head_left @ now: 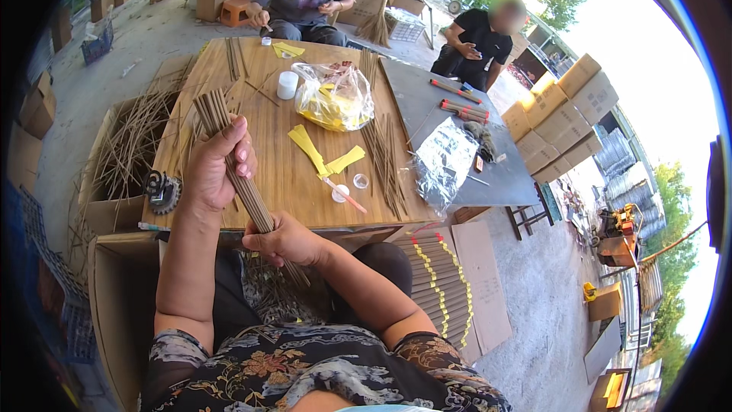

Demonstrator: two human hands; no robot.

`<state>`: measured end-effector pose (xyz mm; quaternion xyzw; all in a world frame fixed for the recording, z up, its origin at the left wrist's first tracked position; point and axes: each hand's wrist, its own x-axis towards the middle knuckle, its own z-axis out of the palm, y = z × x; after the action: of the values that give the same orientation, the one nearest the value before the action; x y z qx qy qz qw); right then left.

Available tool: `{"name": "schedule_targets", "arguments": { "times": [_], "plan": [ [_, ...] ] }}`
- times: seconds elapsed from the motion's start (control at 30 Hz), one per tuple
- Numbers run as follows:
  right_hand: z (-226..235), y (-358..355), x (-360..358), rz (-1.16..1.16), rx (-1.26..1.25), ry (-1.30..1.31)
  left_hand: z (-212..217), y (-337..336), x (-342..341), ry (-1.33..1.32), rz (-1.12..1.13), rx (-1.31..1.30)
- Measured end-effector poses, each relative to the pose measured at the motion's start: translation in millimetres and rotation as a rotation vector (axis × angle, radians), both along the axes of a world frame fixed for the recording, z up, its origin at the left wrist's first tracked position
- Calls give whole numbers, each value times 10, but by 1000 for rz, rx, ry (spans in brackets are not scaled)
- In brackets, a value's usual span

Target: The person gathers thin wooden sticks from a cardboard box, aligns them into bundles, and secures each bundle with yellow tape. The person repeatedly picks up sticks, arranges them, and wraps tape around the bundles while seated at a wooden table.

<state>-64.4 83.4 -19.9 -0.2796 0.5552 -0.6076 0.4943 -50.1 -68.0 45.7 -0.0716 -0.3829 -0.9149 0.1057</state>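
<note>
Your left hand (pixel 213 172) and right hand (pixel 286 240) are both clamped on the sticks (pixel 238 164). Keep the bundle tight and its ends level above the table (pixel 282 175).

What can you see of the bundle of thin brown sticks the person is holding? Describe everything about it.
The bundle of sticks is a tight sheaf of long, thin, brown rods, like bamboo or incense. It slants from upper left to lower right over the wooden table's near edge. The left hand wraps its upper half; the right hand grips lower down. Both ends stick out past the hands.
</note>
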Motion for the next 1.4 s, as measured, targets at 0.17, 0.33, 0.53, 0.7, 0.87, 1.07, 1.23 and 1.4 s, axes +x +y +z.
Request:
{"name": "schedule_targets", "arguments": {
  "times": [0.17,0.33,0.53,0.7,0.87,1.07,1.23,1.4],
  "plan": [
    [50,3,1,-54,10,209,268,165,137,69,145,-107],
    [107,-157,-235,-199,-178,542,517,286,162,256,184,-346],
    [-325,-356,-703,-226,-140,433,81,211,-279,153,222,-583],
    [-466,-400,-808,-218,-180,378,-219,147,-436,27,153,-555],
    [-404,-415,-824,-226,-121,388,-304,121,-482,17,218,-607],
    [-421,-501,-842,-251,-161,405,-327,98,-532,-3,344,-556],
    [-344,-400,-720,-292,-121,543,-174,190,-358,71,315,-651],
    [-195,-250,-373,-301,-80,421,41,249,-144,28,186,-455]
  ]
}}
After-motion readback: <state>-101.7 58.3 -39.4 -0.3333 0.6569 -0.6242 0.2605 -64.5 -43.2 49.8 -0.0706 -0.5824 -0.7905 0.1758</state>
